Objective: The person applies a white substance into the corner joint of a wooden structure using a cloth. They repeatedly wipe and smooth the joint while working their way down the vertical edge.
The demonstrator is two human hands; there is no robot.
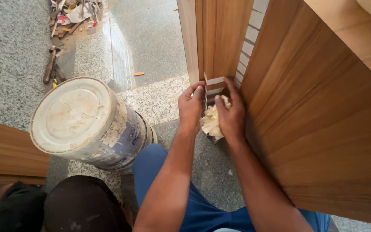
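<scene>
My left hand (190,107) presses its fingertips against the lower edge of a narrow wooden upright panel (213,38), where strips of pale tape (214,81) cross the gap. My right hand (230,114) grips a crumpled cream rag (211,122) held low between both hands, its fingers reaching up to the tape. A large wood-veneer cabinet side (323,129) stands just right of my right hand. Both forearms reach forward over my blue-trousered knee (151,165).
A big dirty white paint bucket (86,122) with its lid on lies tilted at my left on the granite floor (13,51). A hammer (50,64) and scraps (76,15) lie at the far left. Another wooden board (5,150) sits at the left edge.
</scene>
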